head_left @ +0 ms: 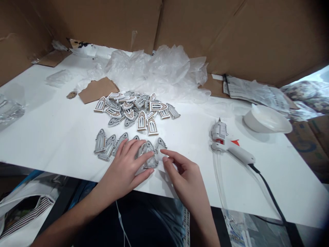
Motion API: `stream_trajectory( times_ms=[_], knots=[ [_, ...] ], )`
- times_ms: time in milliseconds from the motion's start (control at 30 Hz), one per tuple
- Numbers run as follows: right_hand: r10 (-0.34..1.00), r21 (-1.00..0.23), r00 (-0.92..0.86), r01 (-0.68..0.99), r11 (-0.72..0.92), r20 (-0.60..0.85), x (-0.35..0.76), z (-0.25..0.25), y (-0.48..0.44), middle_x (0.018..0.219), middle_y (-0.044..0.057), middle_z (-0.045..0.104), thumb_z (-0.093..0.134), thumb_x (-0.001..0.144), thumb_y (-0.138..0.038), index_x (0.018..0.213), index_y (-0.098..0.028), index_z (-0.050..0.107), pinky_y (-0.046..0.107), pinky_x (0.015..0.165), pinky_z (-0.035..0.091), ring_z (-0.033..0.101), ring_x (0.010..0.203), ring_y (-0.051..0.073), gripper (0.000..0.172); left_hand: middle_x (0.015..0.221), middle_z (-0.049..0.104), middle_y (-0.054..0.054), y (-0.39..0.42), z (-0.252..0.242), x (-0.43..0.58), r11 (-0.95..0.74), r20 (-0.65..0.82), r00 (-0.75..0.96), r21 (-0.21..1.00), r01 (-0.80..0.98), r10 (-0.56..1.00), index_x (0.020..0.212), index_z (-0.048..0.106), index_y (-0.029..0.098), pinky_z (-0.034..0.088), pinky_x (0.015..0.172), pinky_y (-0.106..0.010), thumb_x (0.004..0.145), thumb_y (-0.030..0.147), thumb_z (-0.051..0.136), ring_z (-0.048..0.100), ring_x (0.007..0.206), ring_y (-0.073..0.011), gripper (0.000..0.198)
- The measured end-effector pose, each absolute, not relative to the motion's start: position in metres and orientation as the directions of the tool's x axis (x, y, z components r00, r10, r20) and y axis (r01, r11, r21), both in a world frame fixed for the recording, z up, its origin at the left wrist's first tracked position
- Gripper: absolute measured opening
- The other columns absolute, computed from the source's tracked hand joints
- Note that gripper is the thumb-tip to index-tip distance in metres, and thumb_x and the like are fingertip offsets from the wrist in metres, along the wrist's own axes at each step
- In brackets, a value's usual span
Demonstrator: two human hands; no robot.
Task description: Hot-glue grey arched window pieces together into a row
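A row of grey arched window-shaped pieces (pixel 106 146) lies near the front edge of a white table (pixel 51 137). My left hand (pixel 125 169) rests flat on the right end of that row, fingers stretched out and apart. My right hand (pixel 181 175) is beside it, fingertips pinched on a small pale thing I cannot name, touching the rightmost piece (pixel 159 145). A loose pile of the same window pieces (pixel 136 108), some with brown and white fronts, lies further back.
A white glue gun (pixel 227 142) with a black cord (pixel 269 192) lies to the right. A white bowl (pixel 267 120) sits at the far right. Crumpled clear plastic (pixel 164 68), a cardboard scrap (pixel 96 90) and cardboard walls (pixel 231 34) stand behind.
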State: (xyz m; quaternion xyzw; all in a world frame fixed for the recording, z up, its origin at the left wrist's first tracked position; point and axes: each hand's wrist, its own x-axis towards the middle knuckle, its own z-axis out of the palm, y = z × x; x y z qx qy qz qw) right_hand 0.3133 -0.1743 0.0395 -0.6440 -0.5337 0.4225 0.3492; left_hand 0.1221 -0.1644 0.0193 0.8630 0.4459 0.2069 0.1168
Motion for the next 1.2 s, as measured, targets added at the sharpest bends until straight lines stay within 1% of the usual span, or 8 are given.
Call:
stream_trajectory(
  times_ms=[67,200,267,367,600,867,1067,1200],
  knots=[
    [0.985,-0.912,0.048,0.373,-0.170,-0.164,0.312,0.039,-0.175,0.073,0.001,0.066,0.058,0.088,-0.038,0.109,-0.020,0.071,0.028,0.060,0.044,0.055,0.062,0.015,0.031,0.138,0.047,-0.013,-0.164,0.021,0.119,-0.563,0.278,0.490,0.439,0.701,0.826,0.129,0.055,0.021,0.026,0.113,-0.054,0.095,0.035,0.055,0.040,0.130,-0.0288,0.036],
    [0.988,-0.938,-0.032,0.318,-0.134,-0.152,0.306,0.040,-0.173,0.073,-0.001,0.066,0.060,0.089,-0.036,0.110,-0.021,0.069,0.026,0.063,0.044,0.055,0.064,0.013,0.027,0.132,0.053,-0.009,-0.163,0.030,0.113,-0.503,0.256,0.449,0.615,0.608,0.856,0.131,0.053,0.023,0.035,0.108,-0.043,0.097,0.029,0.052,0.045,0.125,-0.0225,0.034],
    [0.984,-0.948,-0.086,0.294,-0.122,-0.153,0.302,0.042,-0.171,0.075,-0.001,0.066,0.061,0.089,-0.035,0.111,-0.022,0.068,0.025,0.064,0.044,0.057,0.067,0.013,0.026,0.128,0.057,-0.007,-0.161,0.035,0.110,-0.509,0.231,0.488,0.640,0.575,0.842,0.130,0.052,0.023,0.031,0.111,-0.042,0.098,0.025,0.049,0.049,0.121,-0.0198,0.032],
    [0.980,-0.948,-0.121,0.297,-0.116,-0.158,0.296,0.044,-0.168,0.073,-0.002,0.066,0.061,0.089,-0.033,0.108,-0.022,0.069,0.025,0.065,0.044,0.057,0.067,0.013,0.024,0.117,0.062,-0.005,-0.157,0.039,0.105,-0.535,0.239,0.512,0.620,0.573,0.825,0.124,0.057,0.022,0.024,0.114,-0.044,0.099,0.022,0.048,0.055,0.112,-0.0180,0.026],
    [0.980,-0.937,-0.121,0.329,-0.113,-0.160,0.289,0.043,-0.159,0.067,-0.002,0.062,0.063,0.086,-0.036,0.104,-0.021,0.069,0.025,0.058,0.041,0.051,0.059,0.013,0.024,0.105,0.065,-0.004,-0.150,0.039,0.092,-0.537,0.245,0.497,0.581,0.612,0.832,0.099,0.063,0.021,0.033,0.107,-0.046,0.092,0.029,0.061,0.058,0.103,-0.0210,0.011],
    [0.985,-0.933,-0.045,0.331,-0.142,-0.166,0.294,0.037,-0.156,0.071,-0.001,0.064,0.064,0.086,-0.038,0.103,-0.021,0.069,0.024,0.059,0.041,0.053,0.063,0.013,0.025,0.094,0.060,-0.005,-0.148,0.029,0.090,-0.341,0.357,0.188,0.435,0.833,0.915,0.073,0.058,0.019,0.039,0.093,-0.047,0.078,0.029,0.073,0.058,0.097,-0.0244,0.018],
    [0.979,-0.930,-0.056,0.328,-0.167,-0.195,0.295,0.036,-0.157,0.073,-0.001,0.065,0.063,0.087,-0.038,0.104,-0.021,0.068,0.024,0.059,0.041,0.054,0.064,0.014,0.025,0.095,0.060,-0.005,-0.149,0.022,0.098,-0.326,0.352,0.184,0.402,0.856,0.918,0.069,0.057,0.019,0.039,0.092,-0.047,0.079,0.034,0.073,0.057,0.096,-0.0249,0.024],
    [0.980,-0.933,-0.052,0.321,-0.165,-0.191,0.293,0.037,-0.157,0.071,-0.001,0.063,0.064,0.086,-0.038,0.102,-0.020,0.069,0.024,0.058,0.040,0.053,0.063,0.013,0.024,0.099,0.059,-0.006,-0.151,0.028,0.099,-0.325,0.330,0.184,0.449,0.832,0.926,0.073,0.058,0.019,0.038,0.093,-0.047,0.078,0.042,0.075,0.055,0.100,-0.0261,0.030]
  ],
)
